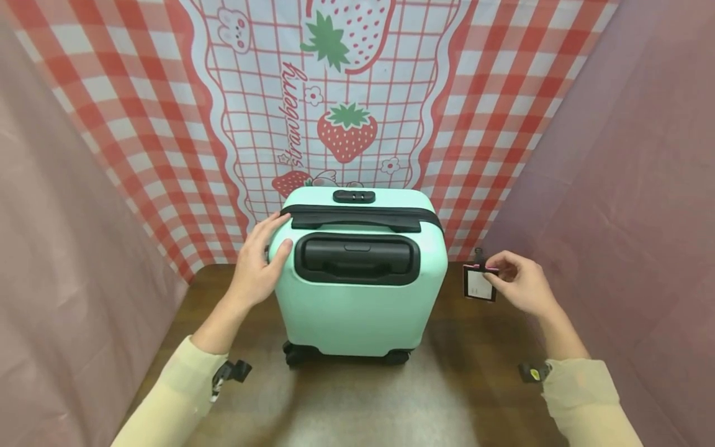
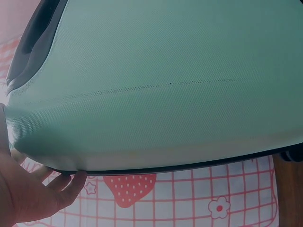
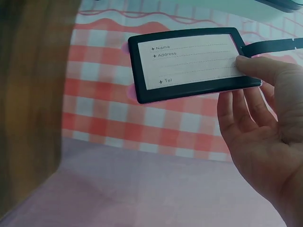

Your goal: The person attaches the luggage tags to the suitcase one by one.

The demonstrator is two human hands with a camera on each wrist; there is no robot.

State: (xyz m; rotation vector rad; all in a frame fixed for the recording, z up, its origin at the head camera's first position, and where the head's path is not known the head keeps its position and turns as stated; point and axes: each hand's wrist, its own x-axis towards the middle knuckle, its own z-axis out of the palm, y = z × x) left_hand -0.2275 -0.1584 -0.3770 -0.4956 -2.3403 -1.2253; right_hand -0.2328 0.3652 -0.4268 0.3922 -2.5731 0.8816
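Observation:
A mint green suitcase (image 1: 357, 316) stands upright on its wheels, its black telescoping handle (image 1: 357, 256) sunk in a recess. My left hand (image 1: 259, 264) rests on its upper left corner, thumb on the near face and fingers spread along the side. The left wrist view shows the left hand's fingertips (image 2: 78, 179) at the black seam. Off to the right of the suitcase, my right hand (image 1: 522, 282) pinches a luggage tag (image 3: 189, 64) between thumb and fingers. The tag has a black frame, a white card printed Name, Address and Tel, and a black strap (image 3: 272, 46).
The suitcase stands on a brown wooden table (image 1: 335, 403). Behind it hangs a red-and-white checked strawberry cloth (image 1: 346, 93). Pink cloth drapes (image 1: 631, 186) close in both sides. A black carry handle (image 1: 357, 220) and a combination lock (image 1: 354, 197) sit on the suitcase's top.

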